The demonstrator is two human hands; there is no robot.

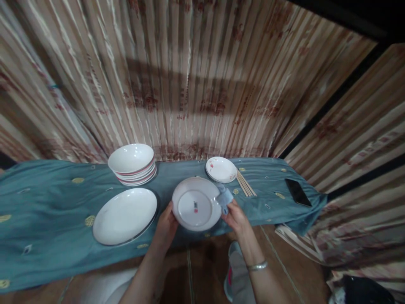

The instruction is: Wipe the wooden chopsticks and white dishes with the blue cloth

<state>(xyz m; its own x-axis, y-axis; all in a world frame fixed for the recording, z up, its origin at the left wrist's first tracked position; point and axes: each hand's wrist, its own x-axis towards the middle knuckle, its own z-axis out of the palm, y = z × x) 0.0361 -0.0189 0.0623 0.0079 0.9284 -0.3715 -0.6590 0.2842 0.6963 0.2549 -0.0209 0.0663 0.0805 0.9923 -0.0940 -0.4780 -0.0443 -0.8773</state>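
Observation:
A white plate [186,217] is held up over the front edge of the table, its underside with a small printed mark facing me. My left hand [167,223] grips its left rim, thumb at the edge. At the right rim, my right hand [233,214] is closed on a light blue cloth [225,197], which is pressed against the plate. A large oval white plate [126,216] lies to the left of my left hand. Beyond the held plate is a short stack of small floral plates [221,169], with several chopsticks [246,185] beside it.
A stack of white bowls [133,162] with red bands stands at the back left of the table, which has a teal cloth [57,219]. A black phone [297,192] lies near the right end. Behind hangs a patterned curtain [196,84]; dark metal posts [329,101] stand at right.

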